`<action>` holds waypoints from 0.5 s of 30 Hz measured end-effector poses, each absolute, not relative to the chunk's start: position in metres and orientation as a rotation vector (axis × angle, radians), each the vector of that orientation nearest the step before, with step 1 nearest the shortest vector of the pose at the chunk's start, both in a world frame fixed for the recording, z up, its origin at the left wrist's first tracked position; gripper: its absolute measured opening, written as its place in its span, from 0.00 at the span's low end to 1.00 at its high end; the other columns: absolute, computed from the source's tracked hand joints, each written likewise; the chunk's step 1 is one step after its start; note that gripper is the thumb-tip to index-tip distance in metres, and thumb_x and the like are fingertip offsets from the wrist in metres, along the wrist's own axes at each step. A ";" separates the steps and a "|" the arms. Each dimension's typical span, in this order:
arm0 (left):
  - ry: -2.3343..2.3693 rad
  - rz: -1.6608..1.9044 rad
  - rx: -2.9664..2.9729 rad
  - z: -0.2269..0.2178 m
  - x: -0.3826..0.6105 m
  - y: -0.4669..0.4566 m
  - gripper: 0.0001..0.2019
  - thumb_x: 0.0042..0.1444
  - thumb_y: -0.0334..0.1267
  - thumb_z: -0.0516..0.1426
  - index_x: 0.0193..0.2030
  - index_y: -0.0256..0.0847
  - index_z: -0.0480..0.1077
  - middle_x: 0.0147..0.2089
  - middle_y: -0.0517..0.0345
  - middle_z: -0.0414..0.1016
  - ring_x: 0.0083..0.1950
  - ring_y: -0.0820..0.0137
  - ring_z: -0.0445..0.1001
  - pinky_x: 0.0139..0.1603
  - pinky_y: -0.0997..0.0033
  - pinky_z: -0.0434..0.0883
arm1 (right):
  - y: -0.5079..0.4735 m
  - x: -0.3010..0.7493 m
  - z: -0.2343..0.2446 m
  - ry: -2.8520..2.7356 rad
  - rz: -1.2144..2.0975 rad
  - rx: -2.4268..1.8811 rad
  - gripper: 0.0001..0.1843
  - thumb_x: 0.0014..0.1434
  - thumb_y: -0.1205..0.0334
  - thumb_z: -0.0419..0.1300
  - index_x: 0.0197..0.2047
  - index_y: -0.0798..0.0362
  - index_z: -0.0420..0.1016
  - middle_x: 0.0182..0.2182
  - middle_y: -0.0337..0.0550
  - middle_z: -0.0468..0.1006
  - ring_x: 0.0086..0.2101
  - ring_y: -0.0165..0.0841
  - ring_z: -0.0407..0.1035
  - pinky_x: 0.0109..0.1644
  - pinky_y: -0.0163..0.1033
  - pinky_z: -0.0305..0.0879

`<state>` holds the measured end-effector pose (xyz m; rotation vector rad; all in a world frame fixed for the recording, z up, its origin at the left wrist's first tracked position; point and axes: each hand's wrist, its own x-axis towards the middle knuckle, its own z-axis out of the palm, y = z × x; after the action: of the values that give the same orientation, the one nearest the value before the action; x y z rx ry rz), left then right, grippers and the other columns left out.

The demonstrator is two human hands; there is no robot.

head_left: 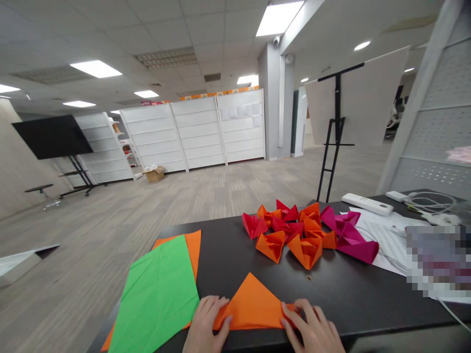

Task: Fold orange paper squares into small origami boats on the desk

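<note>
Both hands are pressing flat on an orange paper triangle (252,304) lying at the near edge of the black table (353,289). The left hand (206,326) is resting on the triangle's lower left corner, fingers spread and laid flat on the paper, not pinching anything. The right hand (312,328) is sitting on the lower right corner, fingers also laid flat and slightly apart, pressing down, nothing clamped between them. The triangle's apex is pointing away from the person, its long edge running between the two hands.

Just left of the triangle a green paper sheet (158,294) is lying flat, overlapping an orange sheet (193,247) underneath it, which is peeking out along the far and right edges. The left hand is just beside the green sheet's near right corner.

Further back on the table a pile of folded paper shapes (294,233) is sitting, orange, red and magenta, bunched together and touching. To the right of the pile white papers (382,240) are lying, with a white remote-like device (366,203) and white cables (430,201) behind them. A pixelated patch is covering the right edge of the table.

Beyond the table, a black easel stand (333,142) is standing on the floor, white shelving units (198,132) are lining the far wall, and a black screen on a stand (51,137) is sitting at left.
</note>
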<state>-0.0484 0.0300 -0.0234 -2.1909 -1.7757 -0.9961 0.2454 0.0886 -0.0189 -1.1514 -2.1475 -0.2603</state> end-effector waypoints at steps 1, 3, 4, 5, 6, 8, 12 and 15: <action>-1.830 -1.003 -2.179 -0.018 -0.044 0.028 0.13 0.60 0.38 0.59 0.51 0.45 0.75 0.45 0.50 0.79 0.48 0.60 0.78 0.48 0.60 0.79 | 0.087 0.244 -0.017 -2.133 -0.251 -1.165 0.12 0.66 0.54 0.53 0.44 0.44 0.77 0.38 0.46 0.78 0.32 0.38 0.73 0.28 0.39 0.65; -1.967 -1.018 -2.143 -0.006 -0.034 0.024 0.14 0.60 0.35 0.58 0.52 0.45 0.75 0.45 0.50 0.78 0.48 0.61 0.77 0.50 0.60 0.78 | 0.083 0.242 -0.013 -2.109 -0.217 -1.205 0.13 0.67 0.54 0.52 0.45 0.45 0.77 0.38 0.47 0.78 0.34 0.39 0.73 0.30 0.41 0.67; -2.021 -1.013 -2.143 0.000 -0.029 0.023 0.14 0.59 0.33 0.58 0.51 0.45 0.75 0.44 0.51 0.77 0.48 0.61 0.77 0.50 0.60 0.77 | 0.081 0.240 -0.010 -2.102 -0.196 -1.220 0.13 0.67 0.54 0.52 0.45 0.46 0.77 0.38 0.47 0.77 0.34 0.39 0.73 0.30 0.41 0.67; -2.058 -1.007 -2.140 0.005 -0.025 0.023 0.14 0.57 0.31 0.57 0.49 0.45 0.75 0.43 0.52 0.76 0.47 0.61 0.76 0.49 0.60 0.77 | 0.080 0.239 -0.007 -2.100 -0.175 -1.227 0.13 0.67 0.54 0.52 0.45 0.46 0.77 0.38 0.48 0.77 0.34 0.39 0.73 0.30 0.41 0.68; -2.084 -0.996 -2.138 0.009 -0.021 0.024 0.15 0.56 0.28 0.56 0.48 0.44 0.75 0.43 0.52 0.75 0.46 0.62 0.76 0.49 0.61 0.77 | 0.079 0.238 -0.004 -2.102 -0.155 -1.224 0.13 0.67 0.54 0.52 0.44 0.46 0.77 0.38 0.47 0.77 0.34 0.39 0.73 0.30 0.41 0.68; -2.089 -0.988 -2.130 0.013 -0.013 0.027 0.18 0.54 0.25 0.54 0.49 0.43 0.74 0.43 0.52 0.75 0.46 0.62 0.75 0.48 0.60 0.76 | 0.077 0.237 0.002 -2.095 -0.132 -1.205 0.13 0.67 0.54 0.52 0.42 0.46 0.77 0.37 0.47 0.76 0.32 0.38 0.72 0.28 0.40 0.67; -2.034 -0.999 -2.162 0.011 -0.004 0.035 0.15 0.58 0.28 0.54 0.52 0.43 0.70 0.47 0.51 0.75 0.49 0.61 0.75 0.51 0.59 0.75 | 0.078 0.239 0.012 -2.084 -0.085 -1.185 0.16 0.68 0.55 0.49 0.38 0.46 0.78 0.34 0.47 0.75 0.30 0.37 0.72 0.26 0.39 0.66; -2.010 -0.950 -2.156 0.005 -0.002 0.039 0.13 0.60 0.30 0.55 0.51 0.43 0.70 0.49 0.52 0.75 0.50 0.61 0.74 0.52 0.59 0.74 | 0.078 0.239 0.021 -2.097 -0.073 -1.221 0.17 0.68 0.56 0.49 0.36 0.46 0.77 0.36 0.48 0.77 0.32 0.39 0.73 0.27 0.41 0.68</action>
<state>-0.0019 0.0385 0.0053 -2.1562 -2.0104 -0.9502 0.2392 0.0781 0.0208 -1.2212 -2.0973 -0.0726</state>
